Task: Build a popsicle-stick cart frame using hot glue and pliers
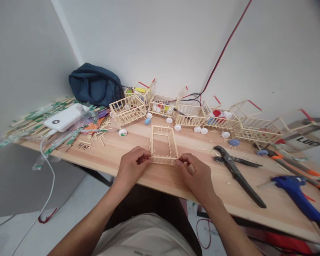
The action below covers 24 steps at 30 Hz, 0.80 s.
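A small rectangular frame of thin wooden sticks (pixel 164 159) stands on the wooden table in front of me, its middle open and its sides made of short upright sticks. My left hand (pixel 134 163) pinches the near left corner between thumb and fingers. At the near right corner, the fingertips of my right hand (pixel 194 172) close on the same frame. Behind it is a row of stick-built carts with white wheels, among them a cart (pixel 129 110) at the left and another cart (pixel 190 115) further right.
Black pliers (pixel 237 174), a blue glue gun (pixel 296 193) and orange-handled pliers (pixel 296 165) lie on the right. On the left are a white power bank (pixel 66 117) with a cable, bundled sticks (pixel 34 124) and loose offcuts. A blue bag (pixel 96 85) sits against the wall.
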{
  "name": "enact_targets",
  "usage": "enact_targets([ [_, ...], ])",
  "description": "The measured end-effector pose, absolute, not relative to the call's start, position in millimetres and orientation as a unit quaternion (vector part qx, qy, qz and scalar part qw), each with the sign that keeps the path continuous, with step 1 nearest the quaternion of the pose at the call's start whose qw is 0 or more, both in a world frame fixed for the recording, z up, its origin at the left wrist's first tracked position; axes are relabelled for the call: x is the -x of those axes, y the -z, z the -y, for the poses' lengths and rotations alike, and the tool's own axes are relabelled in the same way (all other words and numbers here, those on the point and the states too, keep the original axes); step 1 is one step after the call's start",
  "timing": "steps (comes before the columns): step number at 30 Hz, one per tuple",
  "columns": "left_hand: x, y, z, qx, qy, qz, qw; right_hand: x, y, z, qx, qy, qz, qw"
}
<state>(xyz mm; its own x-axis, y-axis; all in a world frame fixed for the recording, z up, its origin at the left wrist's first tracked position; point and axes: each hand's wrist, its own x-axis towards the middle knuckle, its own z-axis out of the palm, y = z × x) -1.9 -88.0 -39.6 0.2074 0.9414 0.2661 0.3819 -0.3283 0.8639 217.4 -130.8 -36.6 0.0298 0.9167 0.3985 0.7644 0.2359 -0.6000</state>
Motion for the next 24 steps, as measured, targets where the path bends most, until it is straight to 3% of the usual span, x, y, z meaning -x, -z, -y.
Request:
enact_targets([
  [9,10.0,37.2,92.1,-0.693,-0.414,-0.506,0.302,-219.0,31.7,135.1,0.622,-0.118,0.681,0.367],
  [16,15.8,5.5,111.3,-0.762,-0.509,-0.395,0.062,-226.4,31.3,140.0,0.644,-0.121,0.662,0.364],
  [19,16.3,-1.7,113.7,-0.778,-0.512,-0.363,0.01,-225.8,31.3,139.0,0.639,-0.128,0.674,0.348],
  [22,16.6,5.4,108.4,-0.782,-0.483,-0.394,0.031,-224.2,31.9,137.0,0.63,-0.127,0.687,0.338],
  [24,15.7,16.1,102.2,-0.777,-0.445,-0.434,0.105,-223.0,33.1,135.1,0.628,-0.124,0.693,0.331],
])
